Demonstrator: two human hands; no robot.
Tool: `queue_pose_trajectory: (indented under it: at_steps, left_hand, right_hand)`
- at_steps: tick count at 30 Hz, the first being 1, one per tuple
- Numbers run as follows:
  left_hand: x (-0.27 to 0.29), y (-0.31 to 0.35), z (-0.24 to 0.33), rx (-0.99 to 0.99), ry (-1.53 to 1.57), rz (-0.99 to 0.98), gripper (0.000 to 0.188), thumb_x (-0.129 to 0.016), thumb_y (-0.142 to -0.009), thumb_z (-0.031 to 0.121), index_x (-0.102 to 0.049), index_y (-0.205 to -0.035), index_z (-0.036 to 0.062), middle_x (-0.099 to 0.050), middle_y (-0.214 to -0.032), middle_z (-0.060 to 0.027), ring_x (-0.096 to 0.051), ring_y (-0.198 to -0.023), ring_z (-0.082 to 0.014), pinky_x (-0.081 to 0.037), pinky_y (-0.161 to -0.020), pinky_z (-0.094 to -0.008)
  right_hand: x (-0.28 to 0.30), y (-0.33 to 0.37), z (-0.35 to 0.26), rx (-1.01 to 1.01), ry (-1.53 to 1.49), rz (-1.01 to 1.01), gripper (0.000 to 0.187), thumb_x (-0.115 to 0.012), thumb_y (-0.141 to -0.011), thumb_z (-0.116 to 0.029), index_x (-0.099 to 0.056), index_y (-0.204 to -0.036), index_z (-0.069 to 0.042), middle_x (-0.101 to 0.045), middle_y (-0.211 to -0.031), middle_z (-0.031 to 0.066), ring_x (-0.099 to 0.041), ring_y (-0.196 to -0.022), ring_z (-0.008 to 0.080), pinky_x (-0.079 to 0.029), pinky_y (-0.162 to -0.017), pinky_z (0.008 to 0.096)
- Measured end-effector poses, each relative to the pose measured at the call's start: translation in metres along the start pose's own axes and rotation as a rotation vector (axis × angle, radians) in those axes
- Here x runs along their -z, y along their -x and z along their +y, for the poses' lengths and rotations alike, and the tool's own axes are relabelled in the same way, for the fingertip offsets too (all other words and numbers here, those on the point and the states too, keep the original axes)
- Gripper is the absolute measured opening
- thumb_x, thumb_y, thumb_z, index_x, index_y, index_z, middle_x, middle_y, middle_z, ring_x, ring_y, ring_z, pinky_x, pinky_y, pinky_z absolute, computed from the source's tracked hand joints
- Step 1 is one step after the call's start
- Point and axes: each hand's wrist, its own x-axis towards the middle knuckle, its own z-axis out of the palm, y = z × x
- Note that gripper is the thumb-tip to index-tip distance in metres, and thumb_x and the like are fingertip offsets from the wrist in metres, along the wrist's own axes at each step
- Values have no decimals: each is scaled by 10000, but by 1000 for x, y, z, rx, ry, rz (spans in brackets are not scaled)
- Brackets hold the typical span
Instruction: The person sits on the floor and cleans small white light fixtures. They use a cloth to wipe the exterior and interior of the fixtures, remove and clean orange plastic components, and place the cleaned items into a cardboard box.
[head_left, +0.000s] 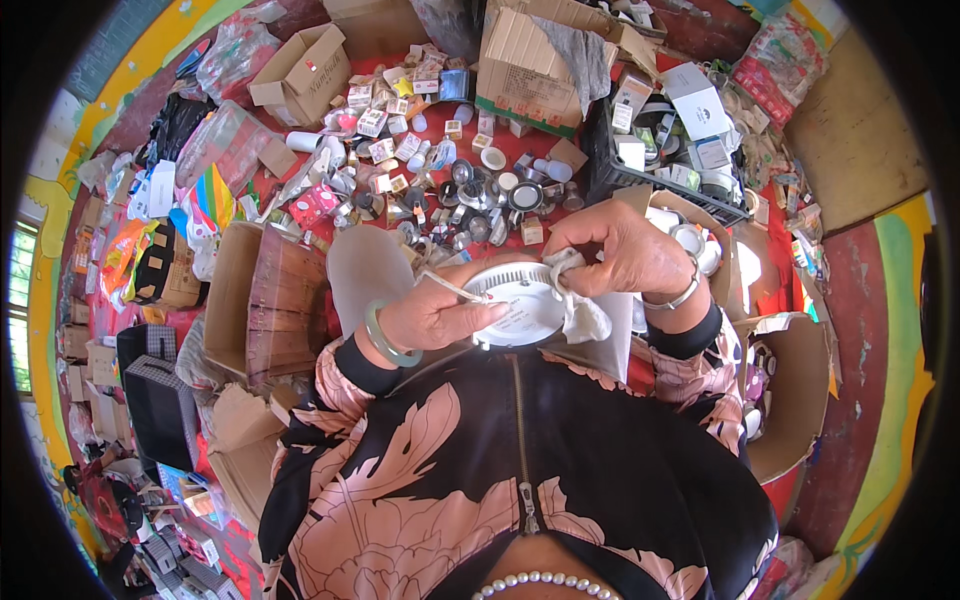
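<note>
In front of my chest my left hand (437,312) grips a round white LED panel light (520,308) with a ribbed rim and dark print on its flat face. The thumb lies over that face, and a thin white cord (445,284) loops out beside the fingers. A crumpled white cloth (584,316) is pinched in my right hand (622,248). It hangs down against the right side of the light, hiding part of the rim.
Small boxes, lamps and round fittings (480,195) crowd the red floor ahead. A black crate (625,180) full of goods stands ahead to the right, below an open carton (530,75). Cardboard boxes (790,400) flank me on the right, and a brown basket-like bin (280,310) on the left.
</note>
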Motion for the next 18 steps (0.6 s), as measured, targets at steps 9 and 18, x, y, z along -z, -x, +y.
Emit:
queue_pose_trajectory:
  at_steps: [9,18]
  left_hand:
    - [26,-5,9,88,-158,-27,808,-623,-832,116,-87,-1421,-18,-415,-1315,-95,-415,-1173,-120,-323,-982,-284]
    - [-3,-9,-37,-235,676,610,547,-642,-804,82,-382,-1280,13,-510,-1213,-98,-509,-1117,-213,-406,-960,-351]
  right_hand:
    - [-19,-8,19,-78,2,64,104,-596,-738,-80,-643,-798,-10,-537,-558,3,-514,-488,58,-417,-463,207]
    - [-52,-15,44,-57,-605,666,141,-592,-810,-34,-636,-901,64,-634,-714,44,-583,-572,80,-481,-537,203]
